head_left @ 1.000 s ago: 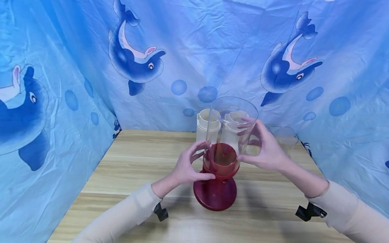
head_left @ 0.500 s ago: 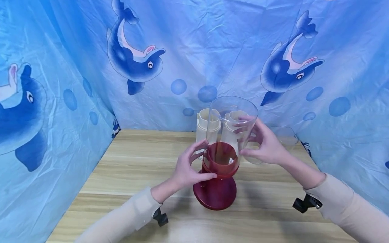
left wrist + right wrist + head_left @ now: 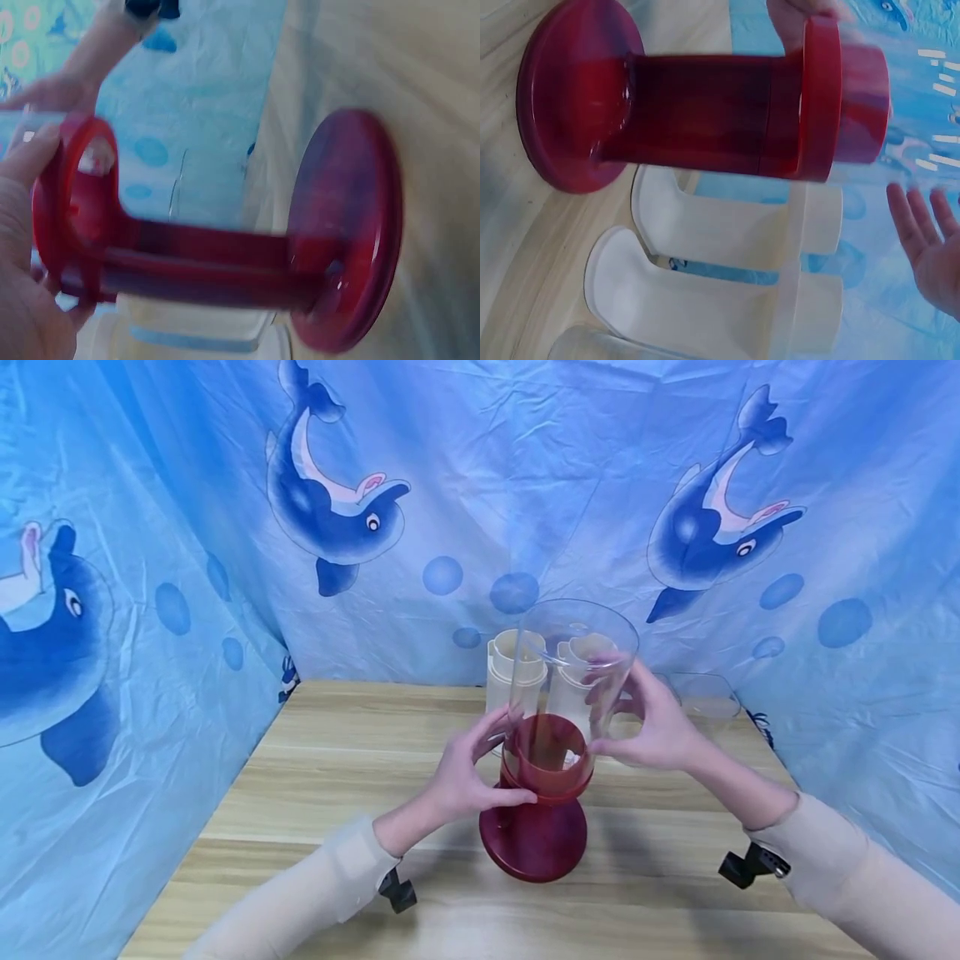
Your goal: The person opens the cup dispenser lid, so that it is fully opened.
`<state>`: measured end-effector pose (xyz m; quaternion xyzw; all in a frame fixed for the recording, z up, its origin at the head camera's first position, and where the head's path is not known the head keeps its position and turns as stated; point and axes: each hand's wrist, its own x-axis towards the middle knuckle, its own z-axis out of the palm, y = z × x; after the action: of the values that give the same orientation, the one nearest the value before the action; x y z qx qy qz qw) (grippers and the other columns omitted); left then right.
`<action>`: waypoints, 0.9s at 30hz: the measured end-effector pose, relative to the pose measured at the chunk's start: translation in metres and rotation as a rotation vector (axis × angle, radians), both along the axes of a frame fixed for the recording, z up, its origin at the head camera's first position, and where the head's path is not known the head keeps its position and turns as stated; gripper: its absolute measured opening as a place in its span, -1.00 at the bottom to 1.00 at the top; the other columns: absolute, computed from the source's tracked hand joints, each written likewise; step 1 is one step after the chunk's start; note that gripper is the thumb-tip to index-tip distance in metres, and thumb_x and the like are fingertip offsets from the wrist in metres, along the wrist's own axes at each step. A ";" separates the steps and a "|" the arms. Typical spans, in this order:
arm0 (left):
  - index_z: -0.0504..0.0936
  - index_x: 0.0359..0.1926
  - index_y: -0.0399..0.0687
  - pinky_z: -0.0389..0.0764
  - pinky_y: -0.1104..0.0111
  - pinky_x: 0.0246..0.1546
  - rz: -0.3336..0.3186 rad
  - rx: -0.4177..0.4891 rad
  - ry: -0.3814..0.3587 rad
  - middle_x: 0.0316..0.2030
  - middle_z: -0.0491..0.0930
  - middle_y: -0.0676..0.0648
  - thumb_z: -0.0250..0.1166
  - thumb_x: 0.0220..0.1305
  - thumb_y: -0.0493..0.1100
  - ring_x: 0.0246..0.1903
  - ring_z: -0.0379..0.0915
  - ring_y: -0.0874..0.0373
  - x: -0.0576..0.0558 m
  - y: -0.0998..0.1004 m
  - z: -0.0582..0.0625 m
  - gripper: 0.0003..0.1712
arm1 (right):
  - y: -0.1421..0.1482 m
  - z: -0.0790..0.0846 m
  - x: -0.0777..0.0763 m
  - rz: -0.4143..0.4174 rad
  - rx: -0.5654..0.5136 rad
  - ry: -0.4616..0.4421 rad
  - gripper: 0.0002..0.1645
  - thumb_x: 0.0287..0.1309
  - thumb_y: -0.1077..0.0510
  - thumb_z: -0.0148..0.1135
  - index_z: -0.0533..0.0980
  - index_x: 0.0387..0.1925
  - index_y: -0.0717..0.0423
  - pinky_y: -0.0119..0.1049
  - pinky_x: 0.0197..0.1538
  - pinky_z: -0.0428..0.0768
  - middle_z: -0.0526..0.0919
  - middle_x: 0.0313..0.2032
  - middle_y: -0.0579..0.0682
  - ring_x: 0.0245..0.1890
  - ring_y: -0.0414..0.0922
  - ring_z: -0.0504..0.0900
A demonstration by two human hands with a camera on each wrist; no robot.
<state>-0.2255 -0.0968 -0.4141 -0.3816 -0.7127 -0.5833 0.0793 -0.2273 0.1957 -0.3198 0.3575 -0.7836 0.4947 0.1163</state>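
In the head view a red stand [image 3: 532,847] stands upright on the table, with a round base and a ring-shaped top. A tall clear container [image 3: 551,689] sits in that top, its wide mouth upward. My left hand [image 3: 461,777] grips the stand's ring, thumb on the near side and fingers round the far left. On the container's right side, my right hand [image 3: 660,727] holds the wall with thumb and fingers spread round it. The left wrist view shows the red post [image 3: 202,266] between ring and base. In the right wrist view my right fingertips meet the clear wall.
Behind the red stand stand two off-white stands [image 3: 517,672] of similar shape, partly hidden by the container. Another clear container [image 3: 701,693] is at the table's back right. Blue dolphin-print cloth [image 3: 480,485] walls in the wooden table [image 3: 337,793].
My right hand lifts slightly and opens its thumb away from the wall, then settles back lower against the container. The left hand and the red stand stay nearly where they were.
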 end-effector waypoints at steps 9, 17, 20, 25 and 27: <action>0.26 0.61 -0.06 0.63 0.10 0.39 -0.015 0.002 -0.033 0.45 0.50 -0.21 0.77 -0.13 -0.23 0.44 0.44 -0.06 -0.009 -0.004 -0.001 0.29 | 0.004 -0.010 0.001 0.027 -0.074 0.006 0.26 -0.33 0.57 0.62 0.22 0.48 0.30 -0.36 0.08 0.79 0.61 0.24 0.10 0.08 -0.12 0.70; 0.39 0.52 -0.16 0.72 0.14 0.27 -0.047 0.017 -0.052 0.40 0.56 -0.25 0.76 -0.19 -0.38 0.33 0.58 -0.03 -0.010 -0.006 -0.002 0.19 | -0.002 -0.012 0.006 -0.058 0.034 0.022 0.32 -0.36 0.45 0.75 0.23 0.48 0.19 -0.37 0.04 0.79 0.62 0.20 -0.07 0.00 -0.21 0.72; 0.41 0.53 -0.04 0.73 0.16 0.25 -0.013 0.018 -0.064 0.37 0.61 -0.15 0.77 -0.18 -0.35 0.31 0.59 0.01 -0.002 -0.005 -0.003 0.20 | -0.001 -0.012 0.002 0.000 0.029 0.030 0.31 -0.33 0.48 0.73 0.21 0.49 0.30 -0.32 0.01 0.82 0.63 0.23 -0.04 0.04 -0.17 0.73; 0.38 0.56 0.06 0.75 0.16 0.23 0.053 -0.007 -0.049 0.36 0.62 -0.04 0.76 -0.10 -0.23 0.32 0.58 0.04 0.011 -0.009 -0.004 0.18 | 0.001 -0.011 -0.003 0.123 0.021 0.016 0.30 -0.24 0.58 0.61 0.16 0.55 0.25 -0.16 0.04 0.84 0.59 0.36 0.05 0.20 -0.06 0.71; 0.38 0.55 0.06 0.75 0.12 0.22 0.061 -0.012 -0.030 0.37 0.61 -0.04 0.75 -0.09 -0.21 0.32 0.57 0.03 0.012 -0.011 -0.003 0.17 | 0.002 -0.011 -0.001 0.124 0.031 0.015 0.31 -0.22 0.57 0.59 0.15 0.58 0.18 -0.16 0.07 0.83 0.56 0.39 0.10 0.23 -0.08 0.70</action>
<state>-0.2140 -0.1077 -0.4174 -0.3512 -0.7285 -0.5821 0.0843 -0.2285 0.1978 -0.3303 0.4109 -0.7666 0.4859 0.0854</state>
